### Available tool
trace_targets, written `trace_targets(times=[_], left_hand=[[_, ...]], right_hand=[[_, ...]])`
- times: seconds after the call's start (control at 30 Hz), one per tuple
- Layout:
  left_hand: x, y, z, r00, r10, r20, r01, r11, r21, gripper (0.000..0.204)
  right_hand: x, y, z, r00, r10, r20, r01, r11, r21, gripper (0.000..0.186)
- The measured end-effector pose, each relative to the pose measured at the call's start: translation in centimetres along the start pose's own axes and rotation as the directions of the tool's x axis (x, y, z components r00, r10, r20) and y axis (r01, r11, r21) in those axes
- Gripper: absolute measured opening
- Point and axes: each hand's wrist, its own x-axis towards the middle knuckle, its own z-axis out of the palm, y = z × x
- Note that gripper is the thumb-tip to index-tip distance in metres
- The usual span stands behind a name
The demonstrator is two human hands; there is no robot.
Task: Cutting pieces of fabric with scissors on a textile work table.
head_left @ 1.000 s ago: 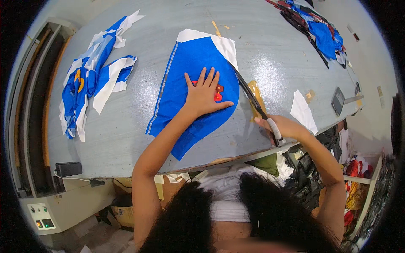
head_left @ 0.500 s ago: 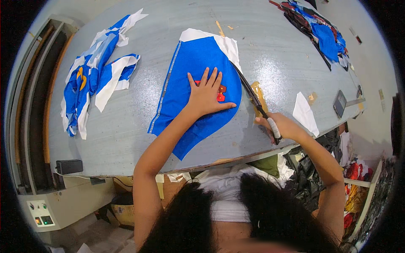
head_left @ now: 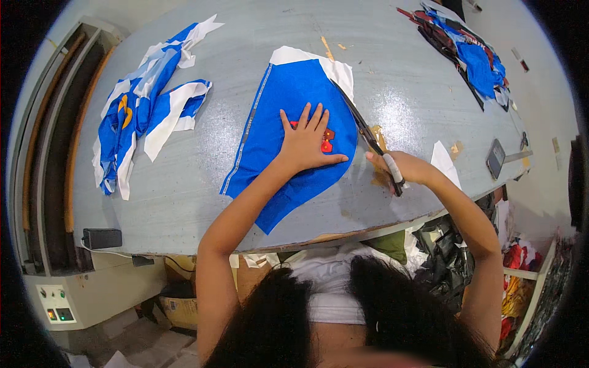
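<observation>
A blue fabric piece with a white border at its far end lies flat on the grey table. My left hand presses on it, fingers spread, partly covering a red print. My right hand grips long dark scissors whose handle is wrapped in white. Their blades point away from me along the curved right edge of the blue piece, with the tips where the blue meets the white border. Whether the blades are parted I cannot tell.
Blue and white fabric pieces lie heaped at the left. A darker fabric pile is at the far right. Near the right edge are a phone and a white scrap. A black box sits at the near left corner.
The scissors have advanced a little along the curved edge, away from me and to the left relative to the cloth. My left hand stays on the fabric. The whole view has shifted slightly.
</observation>
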Motion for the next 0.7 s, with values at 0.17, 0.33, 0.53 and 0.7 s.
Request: trace_targets(times=[0.17, 0.33, 0.53, 0.7], left_hand=[[0.0, 0.4, -1.1, 0.998, -0.029, 0.06, 0.028, 0.999, 0.019, 0.109], [0.3, 0.2, -0.9, 0.999, -0.02, 0.043, 0.02, 1.0, 0.006, 0.109], [0.0, 0.1, -0.2, 1.0, -0.003, -0.02, 0.002, 0.999, -0.036, 0.11], [-0.2, 0.0, -0.2, 1.0, -0.006, -0.021, 0.005, 0.999, -0.046, 0.11]], right_hand=[[0.7, 0.9, 0.0, 0.998, -0.05, -0.042, 0.047, 0.996, -0.07, 0.065], [1.3, 0.9, -1.0, 0.996, -0.089, 0.018, 0.089, 0.995, -0.043, 0.065], [3.1, 0.4, -1.8, 0.999, -0.042, 0.014, 0.043, 0.997, -0.062, 0.063], [3.4, -0.2, -1.1, 0.986, -0.115, -0.117, 0.093, 0.979, -0.181, 0.068]])
